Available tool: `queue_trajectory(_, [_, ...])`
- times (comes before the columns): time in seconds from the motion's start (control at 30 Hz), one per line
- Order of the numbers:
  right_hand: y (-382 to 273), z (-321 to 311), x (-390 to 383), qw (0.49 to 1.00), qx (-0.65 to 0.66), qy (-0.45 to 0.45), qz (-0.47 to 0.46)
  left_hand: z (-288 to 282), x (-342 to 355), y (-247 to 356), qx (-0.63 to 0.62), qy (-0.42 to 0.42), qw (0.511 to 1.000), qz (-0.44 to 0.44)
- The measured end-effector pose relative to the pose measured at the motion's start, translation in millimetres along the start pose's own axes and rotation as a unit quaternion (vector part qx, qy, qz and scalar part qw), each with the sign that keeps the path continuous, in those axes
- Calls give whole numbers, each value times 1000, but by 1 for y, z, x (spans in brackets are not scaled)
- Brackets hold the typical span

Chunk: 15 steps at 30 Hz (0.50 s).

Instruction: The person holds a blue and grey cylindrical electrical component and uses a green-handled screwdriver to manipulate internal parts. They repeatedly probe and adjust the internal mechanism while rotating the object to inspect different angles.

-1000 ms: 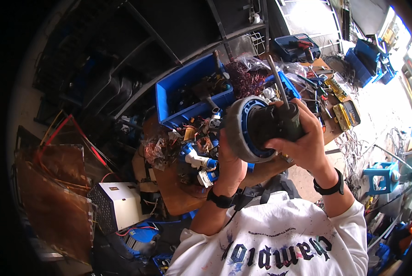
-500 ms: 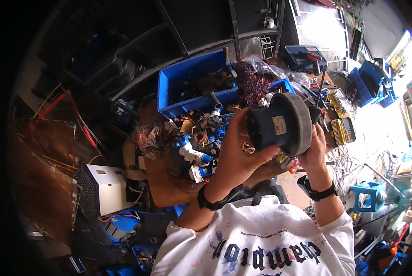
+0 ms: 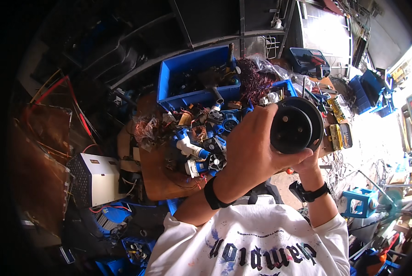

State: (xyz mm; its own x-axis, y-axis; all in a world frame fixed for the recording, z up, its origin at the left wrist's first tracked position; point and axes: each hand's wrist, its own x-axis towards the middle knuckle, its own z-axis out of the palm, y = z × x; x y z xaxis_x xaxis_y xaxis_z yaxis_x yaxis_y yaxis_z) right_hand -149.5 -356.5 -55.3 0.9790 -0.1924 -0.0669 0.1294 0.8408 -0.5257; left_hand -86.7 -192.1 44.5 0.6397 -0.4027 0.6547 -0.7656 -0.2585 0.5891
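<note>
A large round industrial plug [image 3: 292,129], dark with several contacts inside its open face, is held up in front of my chest. My left hand [image 3: 255,142] is wrapped round its left side, the thumb pressed along the lower rim. My right hand [image 3: 310,162] grips it from below and behind, mostly hidden by the plug. Beyond them, a white-and-blue connector [image 3: 191,148] lies on the wooden table [image 3: 157,177]. A white-and-blue plug [image 3: 194,168] lies close to it, near my left forearm.
A deep blue bin [image 3: 169,99] full of dark parts stands at the back of the table. Copper wire, small parts and yellow bit sets [image 3: 338,137] crowd the tabletop. An open tool case [image 3: 309,62] lies behind. A white metal box [image 3: 100,177] stands left, a blue stool [image 3: 360,202] right.
The plug has turned so that its open face with the contacts now shows instead of its labelled side. My left hand has shifted round its rim. The screwdriver-like tool beside it is largely hidden.
</note>
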Motion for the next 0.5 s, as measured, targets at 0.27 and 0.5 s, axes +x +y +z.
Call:
queue_trajectory(0.27, [3,-9,1,988,-128,-69,-56,-6,-2,2,-17,-15,999,43])
queue_trajectory(0.5, [6,-11,-2,992,-42,-106,-45,-20,-5,9,-101,-10,995,18])
